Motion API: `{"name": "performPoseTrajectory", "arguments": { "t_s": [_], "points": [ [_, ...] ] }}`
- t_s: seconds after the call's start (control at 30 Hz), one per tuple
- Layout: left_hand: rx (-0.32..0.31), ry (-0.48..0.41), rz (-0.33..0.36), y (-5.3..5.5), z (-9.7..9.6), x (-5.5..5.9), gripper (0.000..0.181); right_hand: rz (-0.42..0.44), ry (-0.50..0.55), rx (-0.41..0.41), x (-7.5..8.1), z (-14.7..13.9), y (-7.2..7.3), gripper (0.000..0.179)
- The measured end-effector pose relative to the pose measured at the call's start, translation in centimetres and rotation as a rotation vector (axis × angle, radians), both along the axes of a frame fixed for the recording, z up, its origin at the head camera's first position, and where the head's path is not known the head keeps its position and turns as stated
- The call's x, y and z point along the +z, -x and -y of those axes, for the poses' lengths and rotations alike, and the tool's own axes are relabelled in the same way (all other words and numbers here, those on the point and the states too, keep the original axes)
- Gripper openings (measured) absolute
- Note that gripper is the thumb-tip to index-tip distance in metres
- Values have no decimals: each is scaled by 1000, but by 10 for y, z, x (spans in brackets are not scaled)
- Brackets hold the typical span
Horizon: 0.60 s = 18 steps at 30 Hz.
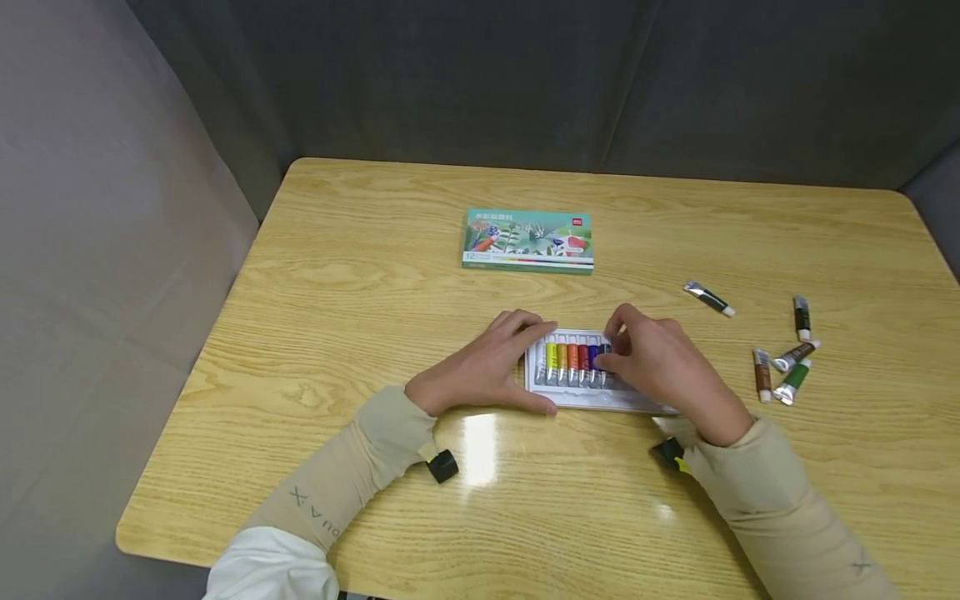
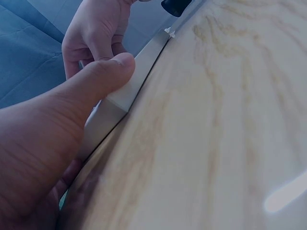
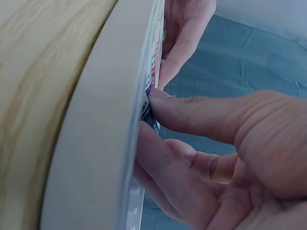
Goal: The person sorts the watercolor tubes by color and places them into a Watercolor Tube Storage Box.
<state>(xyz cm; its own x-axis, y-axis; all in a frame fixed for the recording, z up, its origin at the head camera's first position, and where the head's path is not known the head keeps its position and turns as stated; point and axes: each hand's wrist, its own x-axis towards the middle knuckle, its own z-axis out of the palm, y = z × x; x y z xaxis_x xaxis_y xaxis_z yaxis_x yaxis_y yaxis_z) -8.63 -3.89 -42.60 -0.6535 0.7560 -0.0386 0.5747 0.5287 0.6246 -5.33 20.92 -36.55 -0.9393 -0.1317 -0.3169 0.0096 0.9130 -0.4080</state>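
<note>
A white tray [image 1: 577, 401] lies on the table with a row of paint tubes [image 1: 573, 365] in it, running from white and yellow through orange and red to blue. My left hand [image 1: 487, 360] grips the tray's left end, thumb on the near side wall and fingers at the far side. Over the tray's right part, my right hand [image 1: 663, 358] pinches a dark blue paint tube [image 3: 147, 115] at the right end of the row. The hand hides the tray's right compartments in the head view.
Behind the tray lies a green paint box [image 1: 527, 242] with a plant print. Loose tubes lie to the right: a dark one [image 1: 708, 298], a black one [image 1: 802, 317], two brown ones [image 1: 762, 375] and a green one [image 1: 792, 383]. Dark curtain hangs behind the wooden table [image 1: 337, 283].
</note>
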Motion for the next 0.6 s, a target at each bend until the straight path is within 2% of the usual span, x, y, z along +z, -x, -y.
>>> {"name": "performPoseTrajectory", "arguments": {
  "t_s": [0.6],
  "points": [
    [3, 2, -14, 0, -1, -1, 113, 19, -35, -8, -1, 4, 1, 33]
  ]
}}
